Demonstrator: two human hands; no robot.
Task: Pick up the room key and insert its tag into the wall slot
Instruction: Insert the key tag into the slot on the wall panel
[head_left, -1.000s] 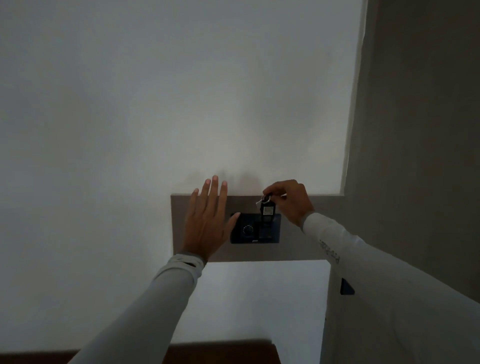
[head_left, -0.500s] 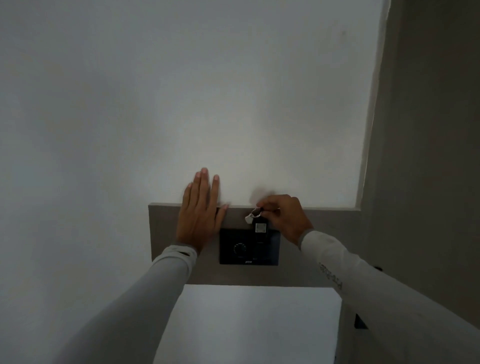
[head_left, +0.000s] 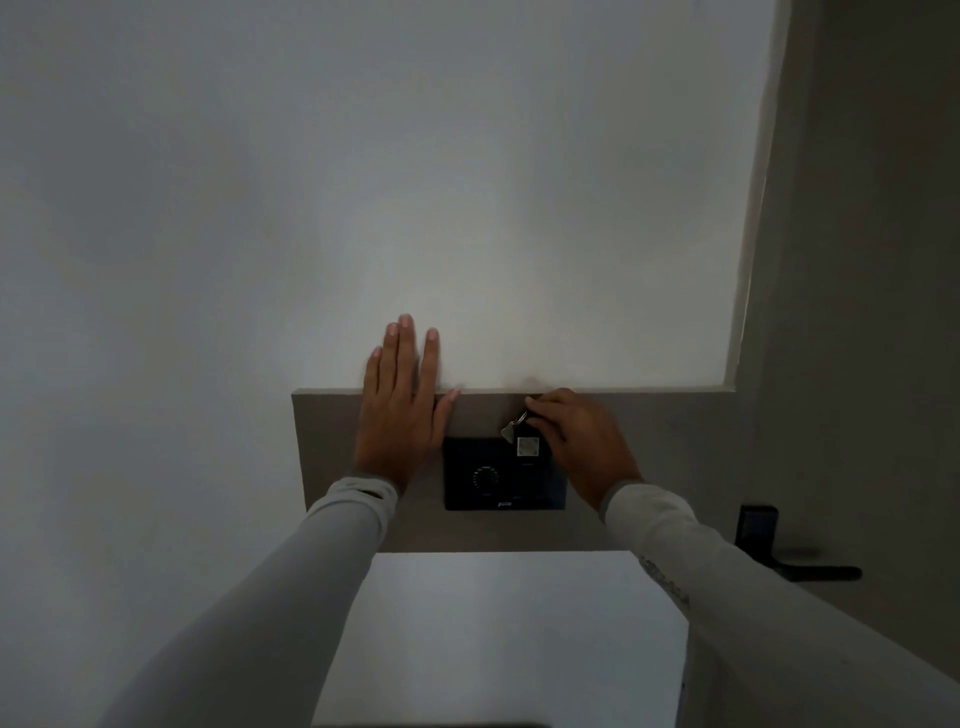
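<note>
While the left hand lies flat with fingers spread, the right hand pinches the key tag at the black wall panel; its slot is hidden.

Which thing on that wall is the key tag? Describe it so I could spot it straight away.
Find the grey-brown band crossing the white wall, then the black panel set in it. The key tag sits at the panel's top right under the right hand: black with a pale square label, unlike the round dial beside it.

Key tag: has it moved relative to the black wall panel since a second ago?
Yes. The key tag now sits lower, sunk deeper into the black wall panel, with the right hand on top.
</note>
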